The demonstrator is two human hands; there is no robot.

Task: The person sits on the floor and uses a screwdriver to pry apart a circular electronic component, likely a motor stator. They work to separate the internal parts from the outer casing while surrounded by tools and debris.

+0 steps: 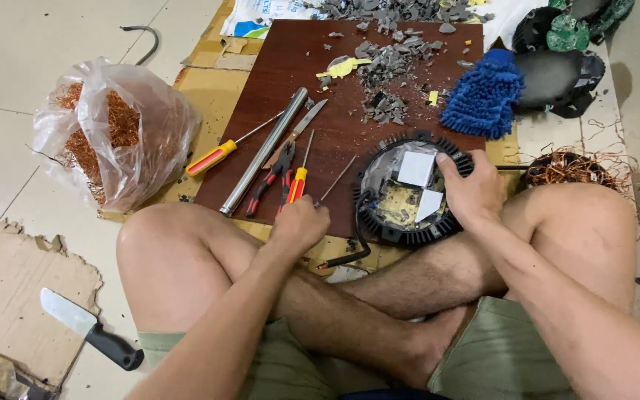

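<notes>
Head view: the right hand [472, 194] grips the round black finned housing [409, 194], thumb over its rim and fingers curled around the far edge, holding it on the brown board [335, 74]. The left hand [301, 222] is closed around a thin tool [338, 178] whose shaft points up toward the housing. Just beyond the left fingers lie a small screwdriver [299, 178], pliers [272, 178] and a metal tube [264, 152]. A blue mitt [483, 96] sits beyond the right fingers.
</notes>
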